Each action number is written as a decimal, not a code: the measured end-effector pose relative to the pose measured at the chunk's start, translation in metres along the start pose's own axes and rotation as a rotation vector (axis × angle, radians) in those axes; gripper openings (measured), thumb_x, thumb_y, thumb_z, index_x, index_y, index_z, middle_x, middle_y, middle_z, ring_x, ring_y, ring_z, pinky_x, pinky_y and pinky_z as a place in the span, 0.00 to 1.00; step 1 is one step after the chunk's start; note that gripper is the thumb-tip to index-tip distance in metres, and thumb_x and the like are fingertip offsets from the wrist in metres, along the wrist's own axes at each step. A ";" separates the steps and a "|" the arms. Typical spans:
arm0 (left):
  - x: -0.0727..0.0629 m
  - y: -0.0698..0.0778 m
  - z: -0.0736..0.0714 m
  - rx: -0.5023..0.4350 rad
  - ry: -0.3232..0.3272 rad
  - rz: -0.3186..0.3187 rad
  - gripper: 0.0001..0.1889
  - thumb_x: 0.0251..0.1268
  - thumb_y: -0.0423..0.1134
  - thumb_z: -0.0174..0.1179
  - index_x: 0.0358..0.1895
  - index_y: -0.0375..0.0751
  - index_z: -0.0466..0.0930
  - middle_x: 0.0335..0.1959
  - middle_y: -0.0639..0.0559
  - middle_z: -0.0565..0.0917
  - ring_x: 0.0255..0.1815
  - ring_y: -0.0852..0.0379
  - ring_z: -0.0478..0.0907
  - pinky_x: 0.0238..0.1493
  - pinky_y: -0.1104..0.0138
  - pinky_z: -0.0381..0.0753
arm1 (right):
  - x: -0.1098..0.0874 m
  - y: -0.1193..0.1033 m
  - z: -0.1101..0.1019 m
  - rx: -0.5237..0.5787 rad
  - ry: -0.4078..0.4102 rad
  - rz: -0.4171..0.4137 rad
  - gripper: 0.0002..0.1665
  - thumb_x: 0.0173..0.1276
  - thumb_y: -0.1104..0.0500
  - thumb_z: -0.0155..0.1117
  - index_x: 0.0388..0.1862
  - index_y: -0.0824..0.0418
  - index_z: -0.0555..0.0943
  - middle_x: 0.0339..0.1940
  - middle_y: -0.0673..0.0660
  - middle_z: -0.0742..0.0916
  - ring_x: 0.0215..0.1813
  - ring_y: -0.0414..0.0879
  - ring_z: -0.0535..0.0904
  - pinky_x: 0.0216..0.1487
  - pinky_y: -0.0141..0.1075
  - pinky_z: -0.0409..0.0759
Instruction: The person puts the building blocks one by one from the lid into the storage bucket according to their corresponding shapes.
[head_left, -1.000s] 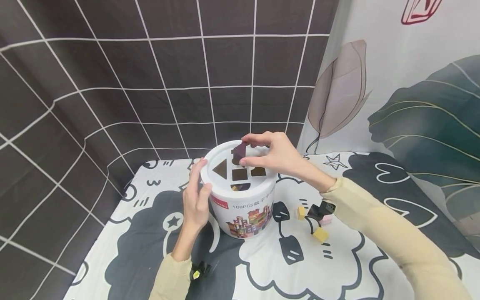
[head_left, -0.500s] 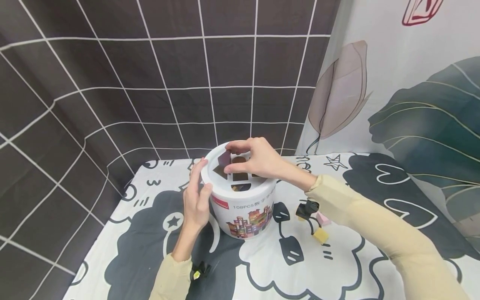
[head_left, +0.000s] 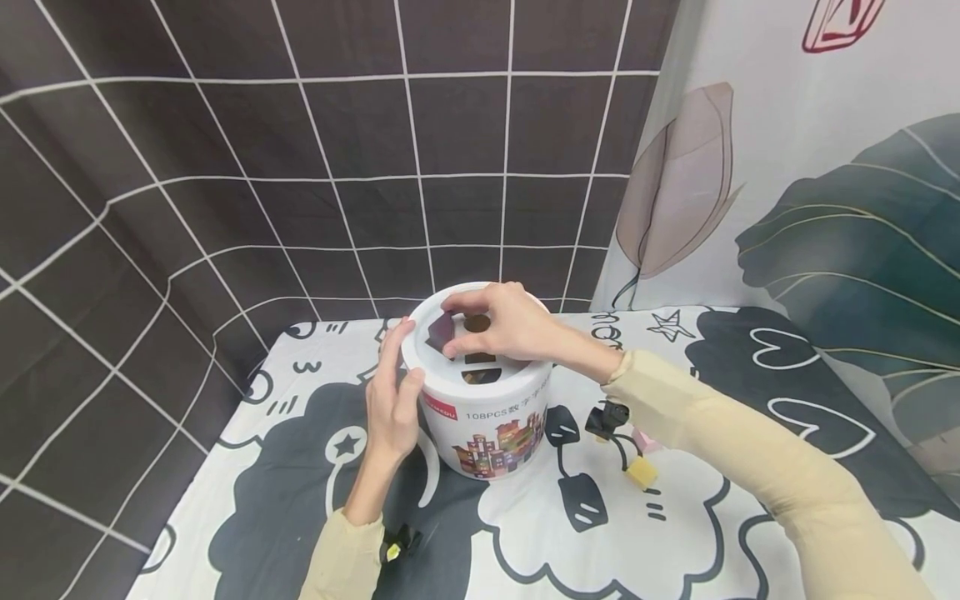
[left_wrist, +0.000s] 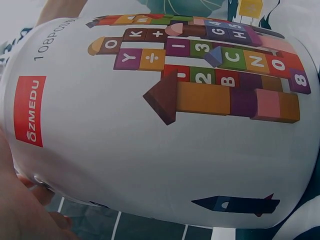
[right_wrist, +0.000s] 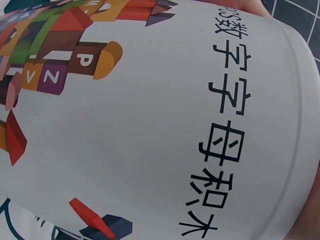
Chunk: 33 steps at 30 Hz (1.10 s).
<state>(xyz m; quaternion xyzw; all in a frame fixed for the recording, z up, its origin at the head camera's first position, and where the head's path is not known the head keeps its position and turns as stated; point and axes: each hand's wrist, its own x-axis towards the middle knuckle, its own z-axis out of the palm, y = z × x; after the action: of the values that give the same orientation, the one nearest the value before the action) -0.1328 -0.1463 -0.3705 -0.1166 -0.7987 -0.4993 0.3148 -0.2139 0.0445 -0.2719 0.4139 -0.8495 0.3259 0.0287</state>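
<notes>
Bucket (head_left: 486, 429) reads "108PCS数字字母积木" (red label (left_wrist: 30, 111): "OZMEDU")

Plain cream sleeves (head_left: 735, 433), long, lightly creased; small black wrist cameras (head_left: 615, 414)

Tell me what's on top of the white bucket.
A white lid with holes; the right hand holds a dark purple block at one. That hand hides part of the lid.
</notes>
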 end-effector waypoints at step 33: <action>0.000 -0.005 0.002 -0.022 0.025 0.047 0.31 0.64 0.45 0.46 0.70 0.39 0.70 0.71 0.47 0.71 0.74 0.50 0.64 0.71 0.53 0.59 | -0.136 0.087 -0.061 -0.031 0.193 0.235 0.11 0.66 0.62 0.68 0.48 0.59 0.88 0.42 0.52 0.89 0.44 0.42 0.80 0.44 0.42 0.70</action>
<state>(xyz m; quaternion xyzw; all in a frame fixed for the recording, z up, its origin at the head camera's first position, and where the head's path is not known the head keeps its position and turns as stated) -0.1361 -0.1470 -0.3749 -0.1324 -0.7863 -0.5021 0.3349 -0.2008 0.2116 -0.3136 0.2779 -0.8904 0.3519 0.0784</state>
